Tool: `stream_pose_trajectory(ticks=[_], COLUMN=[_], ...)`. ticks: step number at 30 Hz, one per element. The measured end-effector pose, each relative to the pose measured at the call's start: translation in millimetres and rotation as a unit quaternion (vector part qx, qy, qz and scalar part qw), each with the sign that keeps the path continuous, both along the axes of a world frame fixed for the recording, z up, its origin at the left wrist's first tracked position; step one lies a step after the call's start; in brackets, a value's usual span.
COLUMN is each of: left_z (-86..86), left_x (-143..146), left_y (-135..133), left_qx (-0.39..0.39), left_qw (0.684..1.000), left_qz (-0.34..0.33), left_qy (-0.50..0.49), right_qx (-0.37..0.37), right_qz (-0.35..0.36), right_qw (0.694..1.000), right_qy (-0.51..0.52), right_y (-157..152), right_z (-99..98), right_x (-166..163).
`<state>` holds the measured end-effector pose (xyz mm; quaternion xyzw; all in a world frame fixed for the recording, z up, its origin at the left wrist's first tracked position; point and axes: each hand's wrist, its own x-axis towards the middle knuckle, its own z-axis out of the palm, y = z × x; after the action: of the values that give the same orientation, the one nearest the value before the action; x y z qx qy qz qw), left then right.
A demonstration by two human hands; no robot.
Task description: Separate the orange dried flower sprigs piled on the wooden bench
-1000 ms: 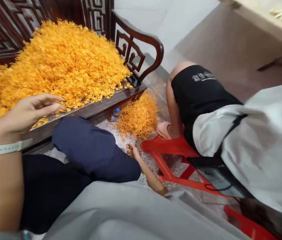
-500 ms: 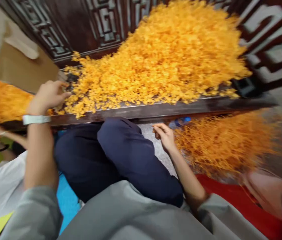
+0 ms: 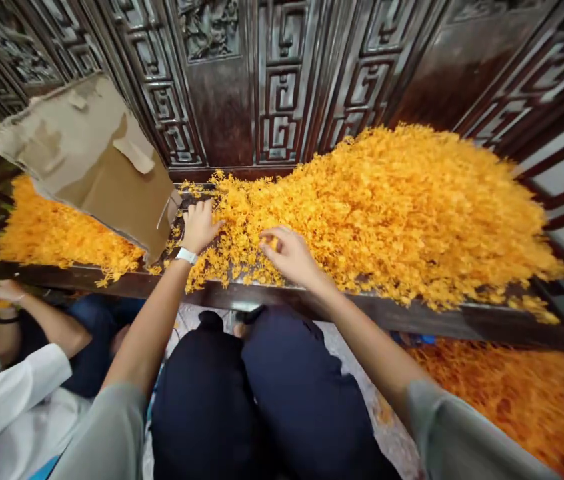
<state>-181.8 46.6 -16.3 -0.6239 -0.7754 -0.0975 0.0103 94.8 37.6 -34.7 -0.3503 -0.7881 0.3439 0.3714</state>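
Note:
A long heap of small yellow-orange artificial-looking flower pieces (image 3: 387, 207) lies on a dark wooden bench (image 3: 362, 308). My left hand (image 3: 201, 225), with a pale band (image 3: 187, 255) at its wrist, rests at the thin left end of this heap, thumb apart from the fingers. Nothing shows in it, though its palm side is hidden. To its right, my right hand (image 3: 292, 255) hovers over or touches the heap's front part. Its fingers are bent, with a gap between thumb and forefinger and no held thing visible.
A torn cardboard sheet (image 3: 117, 180) leans beside my left hand, dividing off another flower heap (image 3: 57, 227). Carved dark panels (image 3: 227, 120) rise behind. Orange stringy pieces (image 3: 522, 387) lie below the bench at right. Another person's hand (image 3: 5, 291) works at far left.
My right hand has risen from beside my knee, where it held something small and brownish, to the flower heap. The view has turned left, showing more cardboard and panels.

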Motion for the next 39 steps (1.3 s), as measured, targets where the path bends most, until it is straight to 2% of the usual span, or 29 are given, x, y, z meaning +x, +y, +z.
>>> stream_pose_trajectory(ticks=[3,6,9,12,16,19,22,24,27,29,35,39], left_z=[-15.3,-24.3,-22.7,-17.2,-10.6,-3.9,-0.4,-2.6,-10.8,-15.6,-14.9,-11.6], left_x=[5,5,5,10,19,17,9,4,4,10,28,18], left_y=[23,31,29,25,23,19,10,2,-8,-11,-26,-37], left_qx=[0.002,0.069,0.143,0.208,0.320,0.372,0.381,0.360,0.311,0.294,0.342,0.350], left_qw=[1.000,0.997,0.987,0.970,0.929,0.904,0.907,0.922,0.944,0.948,0.929,0.929], left_qz=[0.003,0.001,0.000,0.011,0.016,0.004,0.003,-0.002,-0.017,-0.025,-0.053,-0.037], left_qy=[-0.020,-0.039,-0.073,-0.126,-0.186,-0.208,-0.177,-0.140,-0.110,-0.114,-0.128,-0.115], right_qx=[0.138,0.201,0.204,0.213,0.244,0.274,0.295,0.283,0.250,0.257,0.279,0.261], right_qz=[0.004,0.007,-0.005,0.004,0.040,0.023,-0.027,-0.065,-0.074,-0.058,-0.075,-0.053], right_qw=[0.980,0.955,0.960,0.964,0.950,0.934,0.923,0.932,0.950,0.950,0.947,0.955], right_qy=[-0.143,-0.217,-0.194,-0.158,-0.191,-0.228,-0.246,-0.219,-0.171,-0.167,-0.142,-0.129], right_y=[71,112,132,145,153,147,142,141,142,143,158,162], right_z=[-0.4,-14.1,-20.8,-7.7,28.7,54.7,72.8,79.6,80.7,75.9,55.7,54.4], right_x=[-53,-93,-110,-113,-114,-116,-119,-121,-123,-123,-102,-83])
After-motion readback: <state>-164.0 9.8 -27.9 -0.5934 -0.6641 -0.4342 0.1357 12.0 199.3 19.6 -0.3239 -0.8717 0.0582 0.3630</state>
